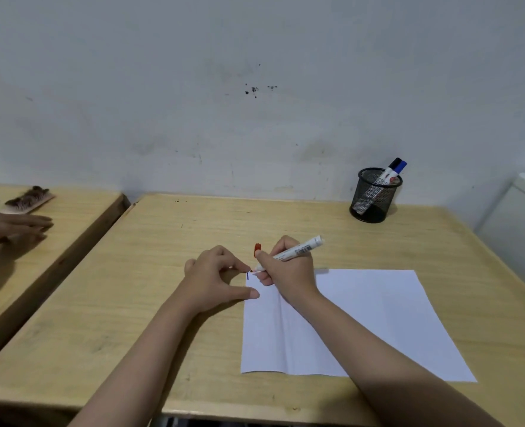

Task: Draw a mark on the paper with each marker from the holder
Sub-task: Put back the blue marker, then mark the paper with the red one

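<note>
We held the white marker (292, 251) in our right hand (288, 269), the grip closed tight around its lower barrel, with the tip down on the far left corner of the paper (362, 322) and the tail end pointing up and to the right. The red cap (257, 248) stood upright just beyond our right thumb; whether it was pinched in the same hand or standing on the desk (168, 272) we could not tell. A short blue mark (248, 275) sat on the paper's far left corner, just beside the marker tip.

Our left hand (218, 277) rested at the left edge of the paper, its grip holding nothing: the thumb lay flat on the paper's edge and the fingertips were curled down near the corner, close to the marker tip.

The paper lay flat on the desk to the right of centre, with a faint crease running down it. Well apart from it, at the far right of the desk by the wall, stood the black mesh holder (373, 197), with two capped markers leaning inside, one with a black cap (394, 163) and one with a blue cap (402, 166).

On the neighbouring desk to the left, another person's hand (17, 226) lay flat near a brush (28, 197).
</note>
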Tool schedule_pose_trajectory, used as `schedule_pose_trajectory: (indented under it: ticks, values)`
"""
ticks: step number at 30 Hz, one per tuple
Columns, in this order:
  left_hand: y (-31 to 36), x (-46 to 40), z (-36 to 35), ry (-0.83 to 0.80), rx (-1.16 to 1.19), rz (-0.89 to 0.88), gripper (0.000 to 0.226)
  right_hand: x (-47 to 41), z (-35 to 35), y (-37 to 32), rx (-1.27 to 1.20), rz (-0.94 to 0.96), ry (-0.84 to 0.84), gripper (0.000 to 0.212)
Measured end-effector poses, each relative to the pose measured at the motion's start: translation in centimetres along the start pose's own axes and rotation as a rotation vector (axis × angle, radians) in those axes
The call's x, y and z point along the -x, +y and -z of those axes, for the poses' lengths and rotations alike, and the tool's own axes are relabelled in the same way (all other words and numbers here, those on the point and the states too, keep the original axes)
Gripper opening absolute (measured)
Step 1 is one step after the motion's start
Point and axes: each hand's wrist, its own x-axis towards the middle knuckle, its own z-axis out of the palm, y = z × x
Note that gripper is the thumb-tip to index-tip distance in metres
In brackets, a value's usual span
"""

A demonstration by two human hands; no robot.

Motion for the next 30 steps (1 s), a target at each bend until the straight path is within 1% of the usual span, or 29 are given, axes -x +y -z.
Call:
schedule_pose_trajectory:
  ticks: [5,10,16,20,26,30]
  values:
    - [-0.29,-0.14,0.02,0.021,-0.013,-0.042,0.053,-0.23,0.03,0.34,0.044,0.026,-0.039,0.032]
    - [-0.50,-0.12,0.01,0.027,-0.077,-0.055,0.055,-0.27,-0.02,0.56,0.087,0.042,-0.056,0.031]
    - [-0.51,-0.15,0.06,0.039,-0.100,-0.037,0.058,-0.38,-0.05,0.62,0.093,0.040,-0.052,0.030]
    - [-0.50,-0.28,0.09,0.031,-0.094,-0.028,0.056,-0.42,-0.09,0.67,0.105,0.040,-0.048,0.029]
    - [-0.60,-0.29,0.04,0.027,-0.073,-0.023,0.052,-0.51,-0.11,0.50,0.119,0.001,-0.068,0.026]
    - [-0.54,-0.24,-0.01,0.031,-0.079,-0.022,0.057,-0.42,0.06,0.45,0.132,-0.024,-0.089,0.026]
